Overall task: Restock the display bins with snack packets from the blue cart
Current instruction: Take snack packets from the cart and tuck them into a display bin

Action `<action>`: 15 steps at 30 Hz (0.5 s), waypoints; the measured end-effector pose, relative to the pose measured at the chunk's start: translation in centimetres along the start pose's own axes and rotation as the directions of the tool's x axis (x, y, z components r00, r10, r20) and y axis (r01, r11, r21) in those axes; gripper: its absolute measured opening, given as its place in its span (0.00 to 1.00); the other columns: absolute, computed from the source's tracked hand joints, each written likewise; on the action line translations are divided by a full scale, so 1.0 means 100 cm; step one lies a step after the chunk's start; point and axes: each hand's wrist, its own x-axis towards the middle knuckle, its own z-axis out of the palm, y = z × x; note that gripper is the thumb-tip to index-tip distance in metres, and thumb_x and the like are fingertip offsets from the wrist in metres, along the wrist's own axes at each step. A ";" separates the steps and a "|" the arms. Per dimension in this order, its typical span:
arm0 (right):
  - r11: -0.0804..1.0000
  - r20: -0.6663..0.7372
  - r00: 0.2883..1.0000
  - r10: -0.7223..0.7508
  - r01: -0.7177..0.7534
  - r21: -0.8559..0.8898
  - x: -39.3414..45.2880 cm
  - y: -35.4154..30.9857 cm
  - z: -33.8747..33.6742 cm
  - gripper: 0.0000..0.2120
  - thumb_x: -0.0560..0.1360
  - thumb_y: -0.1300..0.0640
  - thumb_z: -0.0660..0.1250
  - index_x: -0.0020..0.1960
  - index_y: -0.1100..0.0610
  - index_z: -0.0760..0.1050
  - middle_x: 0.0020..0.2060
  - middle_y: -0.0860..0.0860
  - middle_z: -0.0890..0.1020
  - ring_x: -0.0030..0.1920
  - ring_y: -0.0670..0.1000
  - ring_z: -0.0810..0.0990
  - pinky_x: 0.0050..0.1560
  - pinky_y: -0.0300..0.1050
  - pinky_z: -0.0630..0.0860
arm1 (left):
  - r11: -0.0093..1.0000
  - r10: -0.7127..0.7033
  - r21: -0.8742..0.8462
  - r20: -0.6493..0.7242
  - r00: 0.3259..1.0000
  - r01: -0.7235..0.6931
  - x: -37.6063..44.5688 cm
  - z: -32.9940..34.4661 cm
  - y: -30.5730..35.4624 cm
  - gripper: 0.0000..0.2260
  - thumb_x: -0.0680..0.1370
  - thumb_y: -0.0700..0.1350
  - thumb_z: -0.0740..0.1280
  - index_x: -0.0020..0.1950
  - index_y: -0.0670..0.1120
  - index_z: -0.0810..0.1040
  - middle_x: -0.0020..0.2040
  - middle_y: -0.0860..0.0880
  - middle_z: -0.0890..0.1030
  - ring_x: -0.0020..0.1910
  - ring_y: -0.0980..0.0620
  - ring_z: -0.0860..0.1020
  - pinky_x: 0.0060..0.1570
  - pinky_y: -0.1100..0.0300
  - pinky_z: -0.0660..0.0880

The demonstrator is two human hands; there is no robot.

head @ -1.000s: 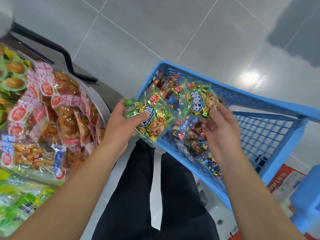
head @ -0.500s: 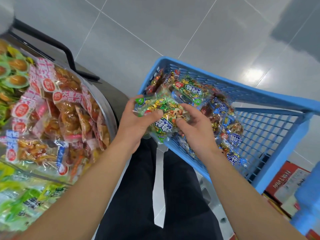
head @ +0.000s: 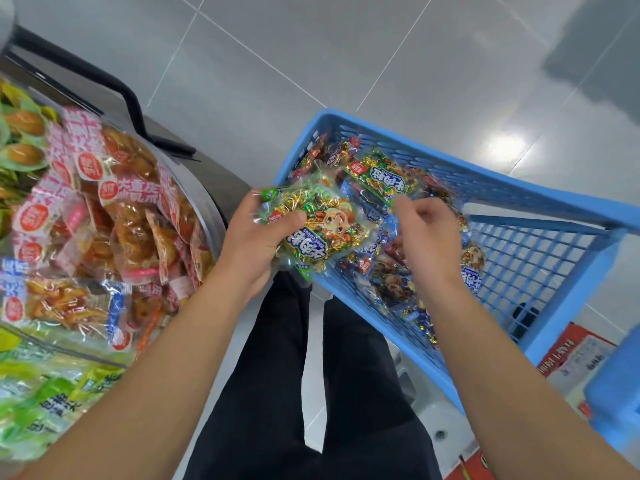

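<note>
My left hand [head: 254,242] grips a bunch of green and gold snack packets [head: 322,226] at the near left corner of the blue cart [head: 540,202]. My right hand [head: 427,233] hovers over the cart's packets with fingers loosely curled and blurred; whether it pinches anything I cannot tell. Another green packet [head: 379,174] lies on top of the heap in the cart, just above that hand. More blue and dark packets [head: 394,282] fill the cart's near side. The display bin [head: 204,206] on my left is heaped with red-labelled packets [head: 117,216].
Green packets [head: 45,403] fill a lower bin at the bottom left. A black rail [head: 128,95] runs behind the display. A red and white carton [head: 578,355] and a blue stool [head: 616,386] stand on the tiled floor at the right. My dark trousers are below.
My right hand has let go of the bunch and moved right, over the cart. The left hand keeps its hold on the green packets, now slightly lower.
</note>
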 end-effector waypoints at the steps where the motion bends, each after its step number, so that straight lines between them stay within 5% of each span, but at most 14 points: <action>1: 0.997 -0.078 0.994 0.081 -0.079 0.027 0.008 0.000 0.000 0.18 0.72 0.38 0.66 0.45 0.54 0.75 0.35 0.50 0.78 0.33 0.49 0.78 0.37 0.48 0.75 | 1.000 -0.003 0.001 -0.005 1.000 0.003 0.000 -0.001 0.000 0.16 0.71 0.35 0.76 0.54 0.49 0.78 0.51 0.46 0.86 0.52 0.42 0.85 0.51 0.42 0.82; 4: 0.938 -0.026 0.943 0.332 -0.327 0.120 0.033 -0.002 0.007 0.25 0.75 0.38 0.67 0.52 0.61 0.73 0.42 0.55 0.80 0.30 0.49 0.77 0.31 0.45 0.75 | 1.000 0.005 -0.014 -0.029 1.000 -0.005 -0.002 -0.004 0.003 0.18 0.67 0.38 0.77 0.54 0.50 0.78 0.51 0.47 0.86 0.53 0.42 0.84 0.49 0.45 0.82; 8: 0.864 0.043 0.891 0.452 -0.449 0.227 0.048 -0.004 0.015 0.13 0.74 0.50 0.74 0.45 0.59 0.75 0.36 0.54 0.83 0.27 0.48 0.75 0.30 0.44 0.71 | 0.999 0.022 -0.024 -0.038 0.999 -0.023 -0.006 -0.008 0.005 0.15 0.72 0.35 0.74 0.54 0.50 0.78 0.50 0.48 0.86 0.50 0.46 0.85 0.46 0.49 0.83; 11: 0.828 0.040 0.883 0.467 -0.453 0.332 0.035 -0.003 0.002 0.10 0.74 0.55 0.75 0.49 0.60 0.78 0.38 0.54 0.82 0.29 0.46 0.77 0.30 0.40 0.74 | 0.999 0.011 -0.041 -0.050 0.999 -0.013 -0.015 -0.010 0.012 0.14 0.74 0.34 0.72 0.54 0.51 0.77 0.50 0.49 0.86 0.50 0.46 0.85 0.47 0.49 0.82; 15: 0.833 0.090 0.924 0.373 -0.376 0.407 -0.011 -0.005 -0.030 0.07 0.75 0.61 0.72 0.52 0.60 0.77 0.48 0.55 0.83 0.42 0.51 0.83 0.43 0.42 0.80 | 0.998 0.042 -0.054 -0.037 0.998 -0.044 -0.040 -0.011 0.031 0.14 0.75 0.33 0.71 0.53 0.50 0.77 0.49 0.48 0.86 0.49 0.47 0.84 0.46 0.51 0.82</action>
